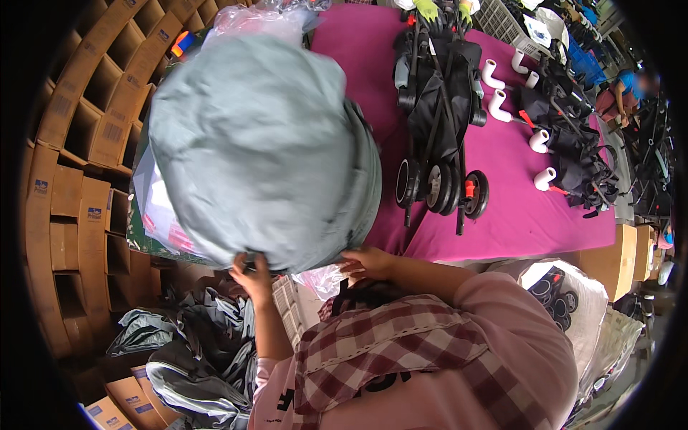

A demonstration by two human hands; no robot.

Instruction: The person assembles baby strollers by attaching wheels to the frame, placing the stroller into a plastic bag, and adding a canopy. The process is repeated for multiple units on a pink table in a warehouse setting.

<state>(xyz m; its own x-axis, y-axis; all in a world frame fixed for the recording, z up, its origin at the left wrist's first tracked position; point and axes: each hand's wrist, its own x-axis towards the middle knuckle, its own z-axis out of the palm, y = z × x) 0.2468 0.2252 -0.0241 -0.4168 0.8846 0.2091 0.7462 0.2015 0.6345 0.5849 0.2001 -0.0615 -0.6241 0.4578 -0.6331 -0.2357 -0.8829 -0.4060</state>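
Note:
A large, domed grey-green stroller canopy (251,150) fills the left middle of the view, slightly blurred. My left hand (252,277) grips its near edge, thumb and fingers closed about a small dark fitting there. Farther right along the same edge, my right hand (367,263) pinches the fabric, its fingertips partly hidden by the canopy. Beneath the canopy lie papers and clear plastic (161,215) on a green surface. To its right, a folded black stroller frame (441,115) rests on the magenta cloth-covered table (494,229), wheels toward me.
More black stroller frames with white curved tube ends (499,105) lie at the table's right. Stacked cardboard boxes (79,136) line the left. Grey fabric pieces (204,358) are heaped low at left; a sack of wheels (555,294) stands at right. Another person's gloved hands (426,8) touch the frame's far end.

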